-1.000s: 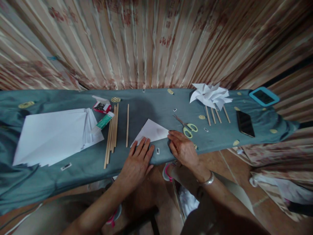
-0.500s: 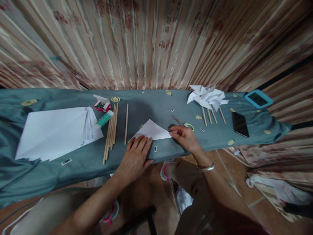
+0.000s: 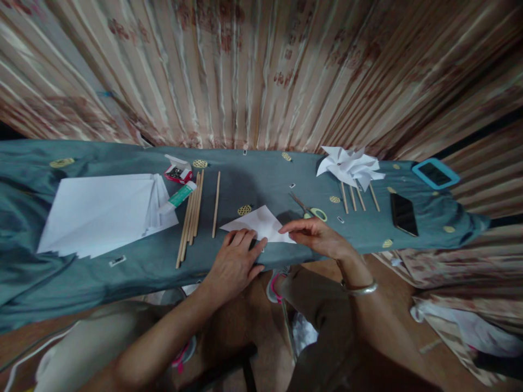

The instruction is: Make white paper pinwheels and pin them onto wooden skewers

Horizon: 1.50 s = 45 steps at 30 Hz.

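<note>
A white sheet of paper folded into a triangle (image 3: 263, 220) lies near the front edge of the cloth-covered table. My left hand (image 3: 237, 258) rests on its lower left side, fingers laid out flat and thumb apart. At the right corner of the paper is my right hand (image 3: 321, 237), its index finger stretched over the sheet and the thumb a little lower, with a gap between them. Just beyond this hand lie scissors (image 3: 314, 213) with pale green handles. One wooden stick (image 3: 216, 204) lies alone left of the folded paper.
To the left are a paper stack (image 3: 102, 209), a small open red-and-white box (image 3: 178, 170), a green-and-white packet (image 3: 182, 194) and several wooden sticks (image 3: 192, 212). White paper pinwheels (image 3: 349, 166) on sticks, a black phone (image 3: 403, 213) and a blue-framed device (image 3: 435, 173) lie right.
My right hand's fingers have spread from a pinch at the paper's right corner and reach over the sheet. My left hand stays on the paper. The view has shifted slightly.
</note>
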Each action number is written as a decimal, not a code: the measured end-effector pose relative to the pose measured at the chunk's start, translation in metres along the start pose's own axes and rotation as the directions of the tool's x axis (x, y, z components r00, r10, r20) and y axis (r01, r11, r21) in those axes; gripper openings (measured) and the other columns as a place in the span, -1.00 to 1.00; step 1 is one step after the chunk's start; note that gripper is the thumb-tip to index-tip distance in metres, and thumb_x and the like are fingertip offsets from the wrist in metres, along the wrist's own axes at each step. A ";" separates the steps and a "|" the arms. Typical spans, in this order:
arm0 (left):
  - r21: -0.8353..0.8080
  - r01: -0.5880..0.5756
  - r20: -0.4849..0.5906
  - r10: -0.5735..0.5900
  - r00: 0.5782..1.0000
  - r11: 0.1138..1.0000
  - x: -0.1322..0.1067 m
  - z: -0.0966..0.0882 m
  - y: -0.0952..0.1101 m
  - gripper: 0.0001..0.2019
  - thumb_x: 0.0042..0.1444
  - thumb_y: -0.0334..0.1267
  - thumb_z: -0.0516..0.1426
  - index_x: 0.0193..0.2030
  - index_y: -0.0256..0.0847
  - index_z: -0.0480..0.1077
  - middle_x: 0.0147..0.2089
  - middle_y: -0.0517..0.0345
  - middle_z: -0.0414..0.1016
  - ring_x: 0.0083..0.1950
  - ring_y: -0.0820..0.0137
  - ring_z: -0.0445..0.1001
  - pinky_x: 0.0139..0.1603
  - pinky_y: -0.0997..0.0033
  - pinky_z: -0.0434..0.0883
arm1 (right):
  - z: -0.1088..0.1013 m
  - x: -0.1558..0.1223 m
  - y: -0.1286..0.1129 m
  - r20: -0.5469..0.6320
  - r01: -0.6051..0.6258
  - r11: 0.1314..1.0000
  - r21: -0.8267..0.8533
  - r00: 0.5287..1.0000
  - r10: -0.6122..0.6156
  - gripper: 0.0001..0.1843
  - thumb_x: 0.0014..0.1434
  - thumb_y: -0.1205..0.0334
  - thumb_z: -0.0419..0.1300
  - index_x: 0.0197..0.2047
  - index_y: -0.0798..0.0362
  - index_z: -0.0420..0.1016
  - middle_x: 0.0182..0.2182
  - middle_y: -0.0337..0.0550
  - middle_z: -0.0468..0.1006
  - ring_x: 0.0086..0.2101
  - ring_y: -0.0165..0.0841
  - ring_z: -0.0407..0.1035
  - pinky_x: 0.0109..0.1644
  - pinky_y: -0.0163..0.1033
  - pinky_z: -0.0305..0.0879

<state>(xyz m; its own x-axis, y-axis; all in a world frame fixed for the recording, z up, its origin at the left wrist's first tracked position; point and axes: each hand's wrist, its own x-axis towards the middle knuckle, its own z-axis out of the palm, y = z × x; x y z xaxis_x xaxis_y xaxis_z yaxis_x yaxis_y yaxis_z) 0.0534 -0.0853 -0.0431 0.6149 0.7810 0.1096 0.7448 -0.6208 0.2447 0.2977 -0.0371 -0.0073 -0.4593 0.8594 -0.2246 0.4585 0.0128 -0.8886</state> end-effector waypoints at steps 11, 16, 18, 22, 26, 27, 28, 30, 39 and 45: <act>0.003 0.002 -0.019 -0.002 1.000 1.000 -0.009 0.006 0.001 -0.43 0.17 -0.11 0.21 0.28 -0.23 0.25 0.26 -0.19 0.32 0.25 0.05 0.26 0.19 0.03 0.22 | 0.034 0.027 -0.036 -0.105 0.149 0.853 -0.500 0.967 -0.231 -0.72 0.21 0.41 0.14 -0.14 -0.01 0.64 -0.22 -0.16 0.68 -0.19 -0.30 0.55 -0.03 -0.17 0.43; 0.004 0.010 0.008 -0.010 1.000 1.000 -0.013 0.007 0.002 -0.42 0.18 -0.06 0.18 0.29 -0.25 0.23 0.33 -0.20 0.27 0.31 0.04 0.22 0.21 0.00 0.19 | 0.049 0.041 -0.045 -0.090 0.177 0.685 -0.707 0.938 -0.335 -0.77 0.21 0.40 0.15 -0.21 0.06 0.66 0.12 0.06 0.51 0.12 -0.10 0.38 0.20 0.06 0.30; 0.000 0.008 0.015 -0.008 1.000 1.000 -0.015 0.007 0.003 -0.41 0.18 -0.04 0.18 0.28 -0.26 0.24 0.34 -0.20 0.26 0.32 0.02 0.21 0.22 -0.02 0.18 | 0.052 0.048 -0.044 -0.062 0.207 0.692 -0.692 0.937 -0.343 -0.77 0.21 0.39 0.16 -0.21 0.05 0.66 0.23 0.04 0.40 0.21 -0.10 0.29 0.26 0.09 0.23; -0.017 -0.005 0.012 0.005 1.000 1.000 -0.017 0.006 0.003 -0.45 0.19 -0.03 0.17 0.25 -0.26 0.27 0.31 -0.19 0.29 0.32 0.03 0.21 0.21 0.00 0.18 | 0.057 0.065 -0.041 0.004 0.238 0.764 -0.599 0.956 -0.295 -0.77 0.19 0.41 0.18 -0.18 0.02 0.65 0.25 0.01 0.37 0.25 -0.14 0.24 0.29 0.05 0.21; -0.024 -0.008 0.015 0.008 1.000 1.000 -0.019 0.005 0.003 -0.47 0.20 -0.06 0.17 0.24 -0.26 0.29 0.31 -0.20 0.30 0.32 0.04 0.24 0.19 0.01 0.20 | 0.067 0.079 -0.041 0.047 0.243 0.802 -0.545 0.964 -0.261 -0.78 0.15 0.43 0.21 -0.21 0.05 0.66 0.29 0.04 0.31 0.29 -0.13 0.19 0.32 0.07 0.15; -0.026 -0.007 0.019 0.007 1.000 1.000 -0.019 0.004 0.003 -0.48 0.20 -0.06 0.17 0.24 -0.26 0.29 0.32 -0.20 0.29 0.31 0.05 0.25 0.19 0.01 0.20 | 0.069 0.082 -0.041 0.048 0.240 0.809 -0.537 0.966 -0.254 -0.79 0.15 0.43 0.21 -0.21 0.05 0.65 0.30 0.04 0.30 0.29 -0.13 0.18 0.32 0.08 0.14; -0.029 -0.004 0.024 0.005 1.000 1.000 -0.019 0.003 0.003 -0.48 0.20 -0.06 0.17 0.24 -0.25 0.29 0.32 -0.20 0.29 0.31 0.05 0.25 0.19 0.00 0.20 | 0.072 0.084 -0.041 0.047 0.237 0.813 -0.531 0.967 -0.252 -0.80 0.16 0.42 0.21 -0.21 0.05 0.65 0.30 0.04 0.29 0.29 -0.13 0.18 0.32 0.09 0.13; -0.038 -0.001 0.039 0.003 0.999 0.999 -0.020 0.002 0.003 -0.48 0.20 -0.07 0.17 0.24 -0.25 0.29 0.31 -0.19 0.30 0.31 0.06 0.26 0.20 0.00 0.20 | 0.077 0.089 -0.039 0.048 0.240 0.815 -0.527 0.966 -0.253 -0.81 0.16 0.40 0.21 -0.21 0.04 0.65 0.31 0.05 0.28 0.30 -0.12 0.17 0.33 0.11 0.11; -0.072 -0.002 0.065 0.007 0.998 0.997 -0.019 0.002 0.003 -0.48 0.21 -0.07 0.16 0.25 -0.25 0.28 0.29 -0.11 0.33 0.31 0.08 0.23 0.19 -0.01 0.18 | 0.087 0.094 -0.030 0.024 0.251 0.805 -0.537 0.959 -0.283 -0.81 0.16 0.40 0.19 -0.21 0.04 0.61 0.31 0.03 0.27 0.31 -0.13 0.13 0.34 0.11 0.06; -0.062 -0.008 0.065 0.012 0.998 0.998 -0.021 0.003 0.002 -0.48 0.22 -0.09 0.15 0.27 -0.22 0.27 0.28 -0.07 0.36 0.30 0.06 0.22 0.19 -0.06 0.17 | 0.088 0.094 -0.029 0.030 0.258 0.800 -0.542 0.957 -0.288 -0.81 0.17 0.39 0.17 -0.19 0.04 0.59 0.32 0.03 0.26 0.32 -0.13 0.12 0.33 0.12 0.06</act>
<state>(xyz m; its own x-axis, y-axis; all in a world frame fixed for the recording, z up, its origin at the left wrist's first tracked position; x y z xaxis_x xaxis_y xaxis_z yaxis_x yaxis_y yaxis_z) 0.0432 -0.1029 -0.0478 0.6392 0.7674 0.0496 0.7224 -0.6214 0.3033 0.1738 -0.0016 -0.0382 -0.5946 0.8035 0.0286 0.6609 0.5086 -0.5518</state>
